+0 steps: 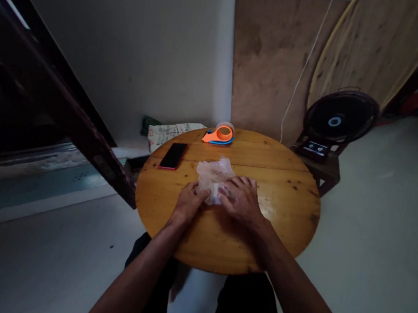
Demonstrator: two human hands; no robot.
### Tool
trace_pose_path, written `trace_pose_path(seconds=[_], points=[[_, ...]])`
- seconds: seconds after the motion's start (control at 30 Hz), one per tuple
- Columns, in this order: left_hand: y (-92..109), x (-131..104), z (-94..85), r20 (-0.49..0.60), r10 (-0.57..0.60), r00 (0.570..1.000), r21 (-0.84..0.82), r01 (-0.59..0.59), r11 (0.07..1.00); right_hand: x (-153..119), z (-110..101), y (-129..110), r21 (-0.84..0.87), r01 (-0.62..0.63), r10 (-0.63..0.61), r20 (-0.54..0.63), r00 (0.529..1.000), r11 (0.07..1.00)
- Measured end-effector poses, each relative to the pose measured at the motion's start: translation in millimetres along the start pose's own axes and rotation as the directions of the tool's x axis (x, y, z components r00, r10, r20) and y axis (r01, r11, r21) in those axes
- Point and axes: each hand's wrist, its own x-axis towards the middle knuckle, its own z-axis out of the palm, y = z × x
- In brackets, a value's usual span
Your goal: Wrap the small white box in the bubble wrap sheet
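Note:
A crinkled, translucent whitish piece of bubble wrap (214, 172) lies on the round wooden table (282, 187), in front of me. My left hand (190, 200) grips its lower left edge, the thumb lying on top. Across its right side bends my right hand (242, 198), fingers curled onto the wrap with the thumb near the lower edge. Between the two thumbs the wrap is folded over; whether anything lies inside it I cannot tell. My right palm hides part of the sheet.
An orange and blue tape dispenser (221, 134) stands at the table's far edge. A phone with a red edge (173, 156) lies at the left. Beyond the table's right side is a black fan (339, 118) on a wooden stool (324, 168). Boards (273, 57) lean on the wall.

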Motion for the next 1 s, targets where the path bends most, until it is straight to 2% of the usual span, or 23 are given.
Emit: trace_pose_path(seconds=[0.07, 0.2, 0.3, 0.43, 0.5, 0.57, 0.7, 0.87, 1.0], points=[[-1.8, 1.4, -0.2, 0.054, -0.050, 0.997, -0.044, 0.052, 0.998, -0.6, 0.1, 0.3, -0.011, 0.004, -0.004, 0.007, 1.000, 1.000], [-4.1, 3.8, 0.9, 0.042, -0.089, 0.995, -0.103, 0.093, 0.990, -0.6, 2.1, 0.6, -0.023, 0.023, -0.023, 0.003, 1.000, 0.999], [-1.5, 5.3, -0.7, 0.020, -0.076, 0.997, -0.163, 0.078, 0.984, 1.2, 3.4, -2.6, -0.025, 0.083, -0.082, 0.035, 0.996, 0.996], [3.7, 4.7, -1.7, -0.008, -0.011, 1.000, -0.163, 0.010, 0.987, 4.1, 3.9, -7.6, -0.044, 0.120, -0.117, 0.068, 0.991, 0.992], [5.4, 3.3, 1.0, -0.013, 0.034, 0.999, -0.110, -0.035, 0.993, 4.8, 4.1, -8.6, -0.046, 0.121, -0.118, 0.076, 0.990, 0.992], [7.1, 1.2, 4.6, -0.011, 0.111, 0.994, 0.019, -0.111, 0.994, 5.0, 4.9, -8.5, -0.045, 0.115, -0.111, 0.078, 0.991, 0.992], [13.5, -5.3, 5.3, 0.088, 0.249, 0.965, 0.275, -0.264, 0.925, 5.1, 8.5, -6.8, -0.026, 0.069, -0.067, 0.058, 0.996, 0.997], [20.1, -7.7, -7.9, 0.282, 0.330, 0.901, 0.386, -0.422, 0.821, 5.0, 9.5, -4.5, -0.018, 0.041, -0.040, 0.057, 0.998, 0.999], [19.9, -3.4, -12.2, 0.327, 0.371, 0.869, 0.446, -0.488, 0.750, 3.5, 4.8, -3.1, 0.017, 0.035, -0.037, 0.070, 0.997, 0.999]])
